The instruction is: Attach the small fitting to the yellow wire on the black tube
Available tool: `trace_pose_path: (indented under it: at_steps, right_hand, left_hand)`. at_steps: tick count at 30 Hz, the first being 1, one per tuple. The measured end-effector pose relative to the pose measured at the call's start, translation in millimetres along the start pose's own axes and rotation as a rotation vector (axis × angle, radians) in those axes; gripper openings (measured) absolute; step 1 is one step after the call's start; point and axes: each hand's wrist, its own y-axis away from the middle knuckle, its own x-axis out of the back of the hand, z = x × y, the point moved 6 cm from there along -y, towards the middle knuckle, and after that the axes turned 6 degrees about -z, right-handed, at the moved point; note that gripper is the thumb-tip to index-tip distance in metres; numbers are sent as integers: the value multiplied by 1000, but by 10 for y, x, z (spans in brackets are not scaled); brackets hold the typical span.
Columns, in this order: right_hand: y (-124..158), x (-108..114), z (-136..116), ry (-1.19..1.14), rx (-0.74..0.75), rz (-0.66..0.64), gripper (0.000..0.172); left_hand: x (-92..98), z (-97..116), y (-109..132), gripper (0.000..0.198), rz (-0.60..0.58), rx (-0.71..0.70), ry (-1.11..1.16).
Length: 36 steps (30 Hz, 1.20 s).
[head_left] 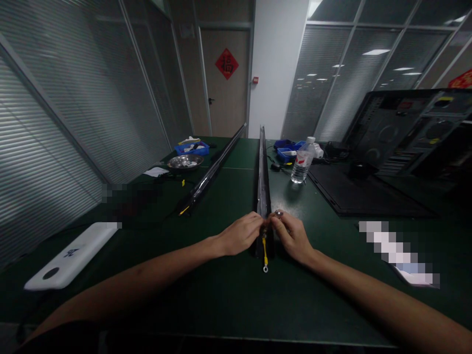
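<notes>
A long dark channel-shaped strip (262, 172) runs away from me down the middle of the table. My left hand (241, 233) is closed at its left side near the close end, fingertips reaching into the channel. From the right, my right hand (293, 236) is closed with thumb and forefinger pinched against the same end. A small shiny round piece (279, 214) shows at my right fingers; I cannot tell what it is. Below the fingertips, a yellow wire lead (265, 250) with a ring terminal (265, 269) lies towards me. What the fingertips pinch is mostly hidden.
A second dark strip (217, 164) lies slanted to the left. Beyond it stand a metal bowl (185, 162) and a blue tray (191, 148). At right are a water bottle (302, 162), blue bins (289, 153), a black panel (368, 191) and an open computer case (401, 128). A white device (73, 255) lies left.
</notes>
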Motion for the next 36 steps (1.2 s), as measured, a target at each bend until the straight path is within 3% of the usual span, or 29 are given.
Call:
trace_pose_path:
  at_steps: [15,36]
  right_hand:
    - [15,-15,41,68,-27,32,24]
    - [-12,-18,-39,47,13,-24,26]
  left_hand:
    - [-9,-8,2,22,0,-27,-19]
    - [-6,-4,1,20,14,-23,-9]
